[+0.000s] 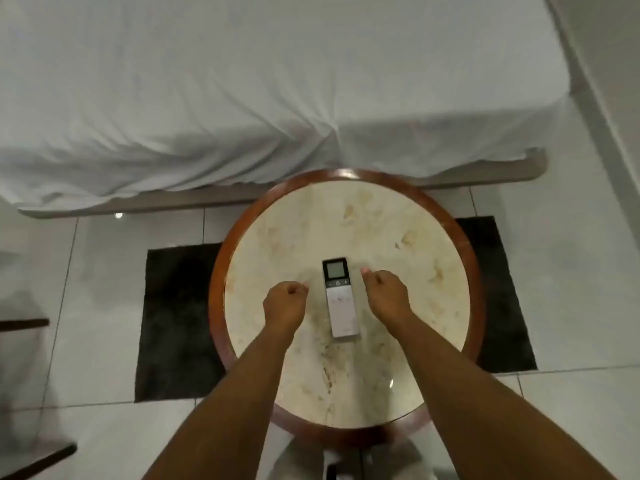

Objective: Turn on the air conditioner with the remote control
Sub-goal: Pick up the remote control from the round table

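Remote control [338, 296], flat on table [415, 306] between loosely curled, empty left hand [284, 303] and right hand [385, 295], was judged light, rigid, best pinched along its long edges.

The remote control [338, 296] lies on the round table [398, 237] — an empty, curled hand [284, 299] either side.

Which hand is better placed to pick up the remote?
Probably the right hand: it is nearer to the remote on the table. The left hand is farther away.
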`<control>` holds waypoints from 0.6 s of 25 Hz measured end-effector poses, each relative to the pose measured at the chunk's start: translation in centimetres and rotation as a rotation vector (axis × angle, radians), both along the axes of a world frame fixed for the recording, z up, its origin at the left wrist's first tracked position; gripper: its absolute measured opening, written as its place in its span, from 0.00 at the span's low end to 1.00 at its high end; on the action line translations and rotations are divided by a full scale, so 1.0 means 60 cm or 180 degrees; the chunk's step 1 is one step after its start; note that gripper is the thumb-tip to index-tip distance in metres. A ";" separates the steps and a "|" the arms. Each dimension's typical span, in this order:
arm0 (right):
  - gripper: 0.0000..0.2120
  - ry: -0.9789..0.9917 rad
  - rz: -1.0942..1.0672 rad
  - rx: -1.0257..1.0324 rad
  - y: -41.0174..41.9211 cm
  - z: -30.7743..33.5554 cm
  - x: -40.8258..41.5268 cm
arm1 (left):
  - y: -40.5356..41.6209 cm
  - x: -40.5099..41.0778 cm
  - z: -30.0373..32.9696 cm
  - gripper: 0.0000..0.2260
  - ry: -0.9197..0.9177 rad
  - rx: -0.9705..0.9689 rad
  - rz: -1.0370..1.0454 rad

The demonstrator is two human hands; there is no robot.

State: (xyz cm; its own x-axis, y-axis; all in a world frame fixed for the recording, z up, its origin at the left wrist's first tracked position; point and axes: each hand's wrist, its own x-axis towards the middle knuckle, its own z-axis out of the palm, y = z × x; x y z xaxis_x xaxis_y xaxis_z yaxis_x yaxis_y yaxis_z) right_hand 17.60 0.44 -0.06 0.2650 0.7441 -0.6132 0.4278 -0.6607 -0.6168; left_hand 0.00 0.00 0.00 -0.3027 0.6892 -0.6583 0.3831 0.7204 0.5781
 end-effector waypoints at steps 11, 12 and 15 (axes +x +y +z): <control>0.15 0.0062 0.0033 -0.0414 -0.002 -0.122 -0.061 | -0.020 0.056 -0.122 0.06 -0.0184 -0.0262 0.0373; 0.14 0.0109 -0.0012 -0.0443 -0.007 -0.121 -0.066 | -0.024 0.055 -0.119 0.06 -0.0192 -0.0290 0.0374; 0.15 0.0552 -0.0471 -0.0580 -0.023 -0.112 -0.071 | -0.037 0.057 -0.104 0.06 -0.0466 -0.0319 0.0337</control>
